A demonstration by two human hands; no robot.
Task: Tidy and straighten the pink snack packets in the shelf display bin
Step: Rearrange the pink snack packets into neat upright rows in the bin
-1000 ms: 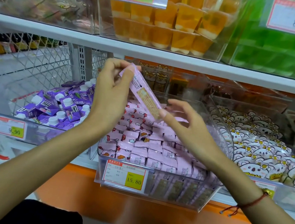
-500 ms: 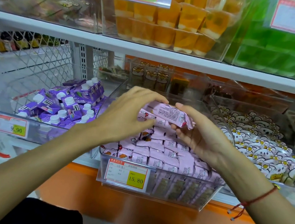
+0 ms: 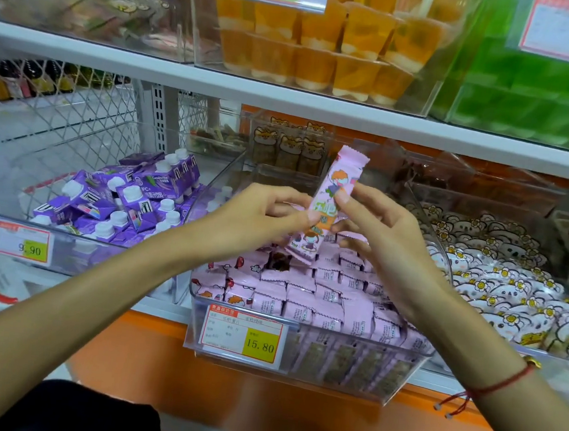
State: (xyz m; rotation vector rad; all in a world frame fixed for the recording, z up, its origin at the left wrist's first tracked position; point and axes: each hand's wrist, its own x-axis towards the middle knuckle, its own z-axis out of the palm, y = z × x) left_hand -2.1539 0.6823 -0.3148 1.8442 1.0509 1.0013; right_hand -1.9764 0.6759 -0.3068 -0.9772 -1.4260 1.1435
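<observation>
A clear plastic display bin (image 3: 304, 371) with a 15.80 price tag holds several rows of pink snack packets (image 3: 320, 297). Above the bin I hold one long pink packet (image 3: 332, 199) nearly upright, its cartoon side facing me. My left hand (image 3: 258, 220) pinches its lower middle from the left. From the right, my right hand (image 3: 374, 230) pinches it with the thumb on its front. A dark gap (image 3: 277, 261) shows among the packets just below the held one.
A bin of purple drink cartons (image 3: 122, 201) stands to the left, and a bin of white koala-print packets (image 3: 510, 290) to the right. The white shelf edge (image 3: 286, 98) above carries orange jelly cups (image 3: 318, 46) and green packs (image 3: 534, 99). Smaller clear boxes (image 3: 289, 147) sit behind.
The held packet has swung from lying flat just over the rows to standing nearly upright, printed front toward me. Both hands rose slightly with it and keep their hold.
</observation>
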